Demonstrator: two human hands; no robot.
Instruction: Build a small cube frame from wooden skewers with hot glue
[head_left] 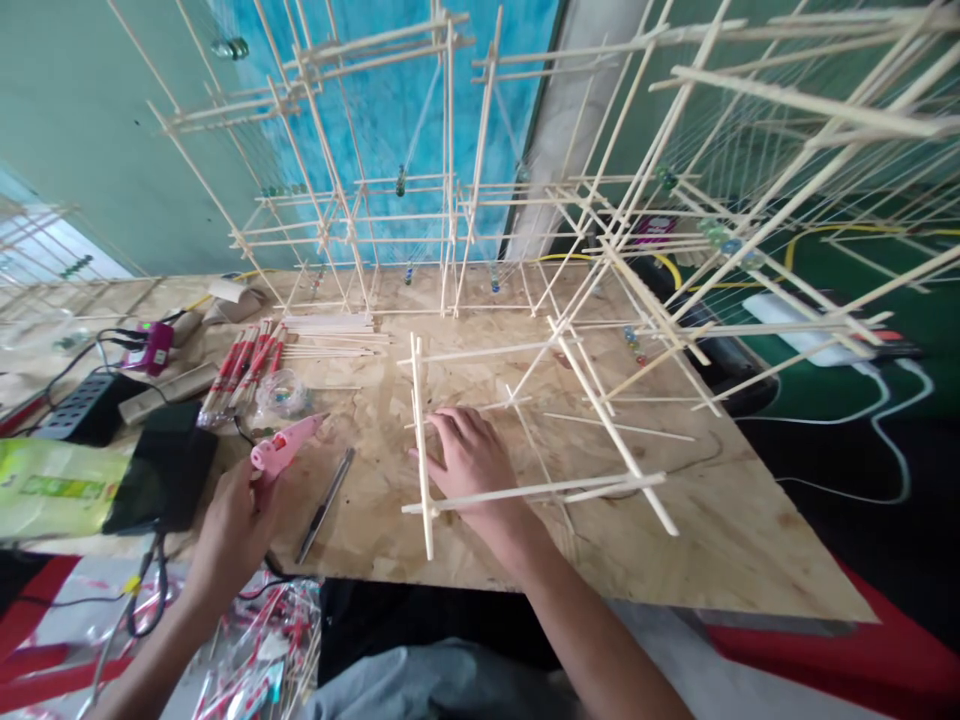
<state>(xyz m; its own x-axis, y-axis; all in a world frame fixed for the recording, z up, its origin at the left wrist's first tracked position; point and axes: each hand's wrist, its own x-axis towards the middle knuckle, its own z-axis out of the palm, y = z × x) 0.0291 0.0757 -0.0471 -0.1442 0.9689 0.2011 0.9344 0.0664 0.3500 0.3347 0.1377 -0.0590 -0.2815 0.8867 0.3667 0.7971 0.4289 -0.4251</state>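
Note:
My left hand point(234, 515) is wrapped round the handle of a pink glue gun point(279, 450), whose nozzle points up and to the right. My right hand point(476, 465) reaches into an open frame of pale wooden sticks point(616, 440), passing beneath its near crossbar. Thumb and forefinger close on the left side of this frame, at the stick point(418, 400) there; the exact contact is partly hidden. Between the hands a dark pen-like tool point(325, 505) lies on the wooden board table point(720, 540).
Tall stick structures point(450, 200) with strings and glass marbles stand behind and to the right. Red-wrapped stick bundles point(244, 365) and a roll of clear tape point(282, 395) lie left. A power strip point(82, 405) and black box point(165, 465) sit farther left; cables hang off the edge.

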